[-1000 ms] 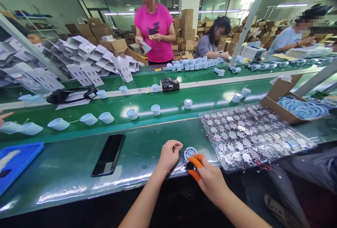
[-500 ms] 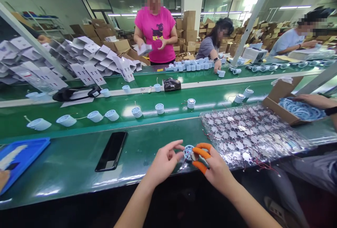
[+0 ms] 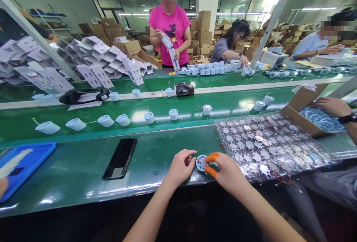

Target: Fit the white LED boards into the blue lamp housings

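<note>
From the head camera, the person's two bare forearms reach onto a dark green bench belt (image 3: 69, 167). The task's thing, a round pale-blue vented plastic cup (image 3: 200, 164), sits on the belt's near edge between the hands, with a small silver disc (image 3: 205, 162) on its face. The right hand (image 3: 225, 173) wears orange rubber finger cots (image 3: 212, 157) on two fingers, which close narrowly around the disc and cup, holding them in a pinch. The left hand (image 3: 180, 167) lies just beside the cup with its fingers curled inward; whether they hold a fine wire or nothing, I cannot tell.

The step in hand appears to be fitting the disc onto the cup, and the moment calls for a steady, centred pinch.

To the right lies a clear plastic bag (image 3: 315, 156) of star-shaped silver boards with red wires. To the left rest a black smartphone (image 3: 119, 159) and a blue plastic tray (image 3: 25, 167). Further up, more pale-blue cups (image 3: 173, 114) stand along a second green belt (image 3: 228, 104). A co-worker's hand (image 3: 330, 106) reaches into a cardboard box (image 3: 295, 111) of blue rings. Beyond, a person in a pink T-shirt (image 3: 170, 29) handles a white carton (image 3: 174, 59).

No brand or writing can be read; the black pouch (image 3: 184, 89) has print too small to tell.
</note>
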`<action>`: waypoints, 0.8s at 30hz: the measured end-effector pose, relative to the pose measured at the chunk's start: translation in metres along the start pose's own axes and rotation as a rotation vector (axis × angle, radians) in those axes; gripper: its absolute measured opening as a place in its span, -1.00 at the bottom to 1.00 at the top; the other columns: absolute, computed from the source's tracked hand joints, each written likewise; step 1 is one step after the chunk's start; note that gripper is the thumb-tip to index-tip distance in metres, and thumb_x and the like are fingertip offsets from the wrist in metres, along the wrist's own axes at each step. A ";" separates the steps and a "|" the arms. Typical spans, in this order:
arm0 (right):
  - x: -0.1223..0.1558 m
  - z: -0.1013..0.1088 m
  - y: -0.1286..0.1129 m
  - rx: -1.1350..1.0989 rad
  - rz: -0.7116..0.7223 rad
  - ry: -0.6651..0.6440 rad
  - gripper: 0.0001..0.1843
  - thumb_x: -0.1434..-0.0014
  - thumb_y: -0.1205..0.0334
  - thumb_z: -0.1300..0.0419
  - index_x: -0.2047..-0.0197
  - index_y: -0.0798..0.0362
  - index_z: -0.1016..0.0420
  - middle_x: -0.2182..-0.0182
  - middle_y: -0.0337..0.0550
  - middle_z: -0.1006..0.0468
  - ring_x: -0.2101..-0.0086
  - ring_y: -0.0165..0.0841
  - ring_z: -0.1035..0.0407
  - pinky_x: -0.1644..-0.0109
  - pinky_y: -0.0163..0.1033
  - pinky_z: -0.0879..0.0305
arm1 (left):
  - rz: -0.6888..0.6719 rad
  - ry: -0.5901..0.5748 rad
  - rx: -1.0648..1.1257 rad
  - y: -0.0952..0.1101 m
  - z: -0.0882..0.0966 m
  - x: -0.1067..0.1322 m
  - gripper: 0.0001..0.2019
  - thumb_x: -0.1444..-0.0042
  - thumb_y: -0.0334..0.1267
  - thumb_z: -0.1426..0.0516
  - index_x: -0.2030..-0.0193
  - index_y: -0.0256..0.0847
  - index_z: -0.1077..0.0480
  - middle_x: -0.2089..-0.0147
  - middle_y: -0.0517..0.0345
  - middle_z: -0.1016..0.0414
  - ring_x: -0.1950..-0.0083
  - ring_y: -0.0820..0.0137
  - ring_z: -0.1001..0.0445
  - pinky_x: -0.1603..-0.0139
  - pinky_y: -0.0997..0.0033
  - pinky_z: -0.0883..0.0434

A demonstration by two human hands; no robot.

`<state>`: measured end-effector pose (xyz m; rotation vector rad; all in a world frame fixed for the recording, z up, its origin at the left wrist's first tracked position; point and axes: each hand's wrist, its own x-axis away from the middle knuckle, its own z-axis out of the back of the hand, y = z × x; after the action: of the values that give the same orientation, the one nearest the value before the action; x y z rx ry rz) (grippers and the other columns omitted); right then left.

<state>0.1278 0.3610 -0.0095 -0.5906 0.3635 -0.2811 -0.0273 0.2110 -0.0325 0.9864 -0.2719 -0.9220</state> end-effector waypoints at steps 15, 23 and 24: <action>0.010 -0.029 0.002 -0.029 0.034 0.127 -0.77 -0.29 0.29 -0.22 0.04 -0.09 -0.64 0.06 -0.03 -0.62 0.07 -0.13 -0.48 -0.03 0.05 -0.51 | 0.019 -0.188 -0.006 0.011 -0.023 0.011 -0.61 0.03 -0.37 -0.28 0.00 -0.13 -0.44 0.11 0.09 -0.55 0.11 0.22 -0.47 0.09 0.26 -0.39; 0.035 -0.025 -0.025 -0.745 -0.210 0.312 -0.13 -0.16 0.14 -0.39 -0.43 -0.13 -0.08 -0.34 0.08 -0.30 -0.21 -0.06 -0.37 -0.21 0.06 -0.44 | -0.201 -0.103 0.326 0.028 -0.028 0.014 -0.52 -0.13 -0.32 -0.28 -0.19 0.02 -0.36 0.06 0.08 -0.42 0.09 0.32 -0.47 0.07 0.31 -0.47; 0.038 -0.024 -0.030 -0.772 -0.215 0.343 -0.14 -0.16 0.16 -0.38 -0.43 -0.14 -0.09 -0.33 0.07 -0.32 -0.22 -0.06 -0.36 -0.23 0.05 -0.43 | -0.232 -0.101 0.338 0.032 -0.027 0.014 -0.53 -0.14 -0.32 -0.27 -0.19 0.02 -0.37 0.08 0.08 -0.39 0.09 0.32 -0.46 0.08 0.31 -0.48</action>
<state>0.1478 0.3118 -0.0204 -1.3524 0.7529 -0.4536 0.0141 0.2236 -0.0245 1.3040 -0.4140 -1.1635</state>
